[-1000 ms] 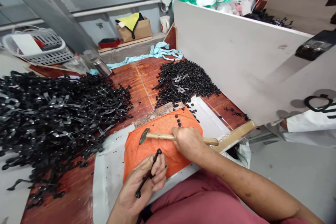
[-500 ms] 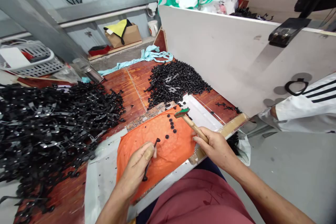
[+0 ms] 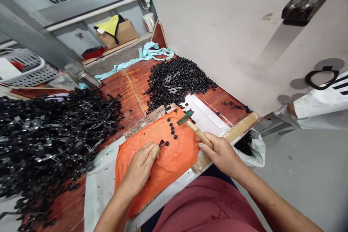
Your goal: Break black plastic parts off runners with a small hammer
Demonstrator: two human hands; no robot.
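My right hand (image 3: pixel 220 152) is closed around the wooden handle of a hammer (image 3: pixel 199 133), whose green-topped head is raised over an orange cloth (image 3: pixel 157 177). Between thumb and fingers of my left hand (image 3: pixel 143 165) is a thin black part (image 3: pixel 161 143); its knobbed end sticks out and most of it is hidden by the hand. Just beyond that end lies a small round black cap (image 3: pixel 167 144). Several more such black caps (image 3: pixel 172 128) sit in a line on the cloth, below and left of the hammer head.
A big heap of black jointed parts (image 3: pixel 54 134) spreads over the left side. A pile of small black pieces (image 3: pixel 182 78) lies behind the cloth. A white board (image 3: pixel 217 40) stands upright at the right. A grey basket (image 3: pixel 27 67) and a metal tumbler (image 3: pixel 84 76) are far left.
The left hand has turned and lowered over the cloth, bringing the black part's end close to the nearest cap. The right hand still holds the hammer. The camera view has shifted slightly.
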